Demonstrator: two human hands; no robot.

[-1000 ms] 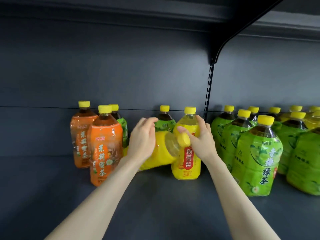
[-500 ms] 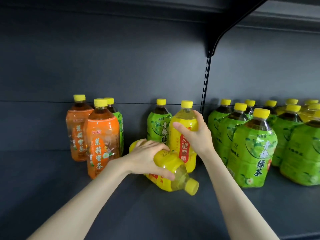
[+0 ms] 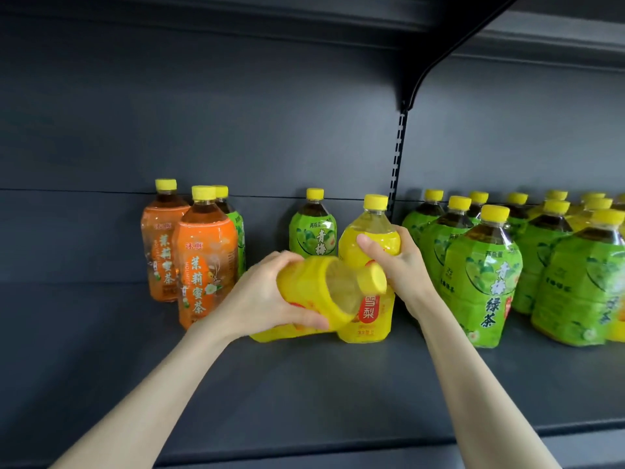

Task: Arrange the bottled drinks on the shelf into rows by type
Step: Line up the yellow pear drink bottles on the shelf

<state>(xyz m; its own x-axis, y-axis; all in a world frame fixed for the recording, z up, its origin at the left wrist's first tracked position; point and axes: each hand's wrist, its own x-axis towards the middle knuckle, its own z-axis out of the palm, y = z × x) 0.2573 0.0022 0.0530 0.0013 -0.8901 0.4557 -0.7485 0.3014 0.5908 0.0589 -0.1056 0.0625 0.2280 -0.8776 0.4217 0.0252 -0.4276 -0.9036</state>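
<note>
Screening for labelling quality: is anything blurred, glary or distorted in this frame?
Head view: the tilted yellow bottle in the left hand is motion-smeared; the upright yellow bottle in the right hand and the orange bottles read sharp; the slotted upright leans from wide-angle distortion; lighting even, no harsh glare.

The orange bottle [image 3: 203, 265] reads 茉莉蜜茶, the green bottle [image 3: 483, 282] 青梅绿茶, the upright yellow bottle [image 3: 368, 309] 雪梨.

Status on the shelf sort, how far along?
Done: green bottles stand in rows on the right; two orange bottles are grouped on the left. In hand: left hand grips a tilted yellow bottle, right hand grips an upright yellow bottle. Left: stand the yellows together, move the stray green bottle behind the orange ones and the lone green bottle at the back.
</note>
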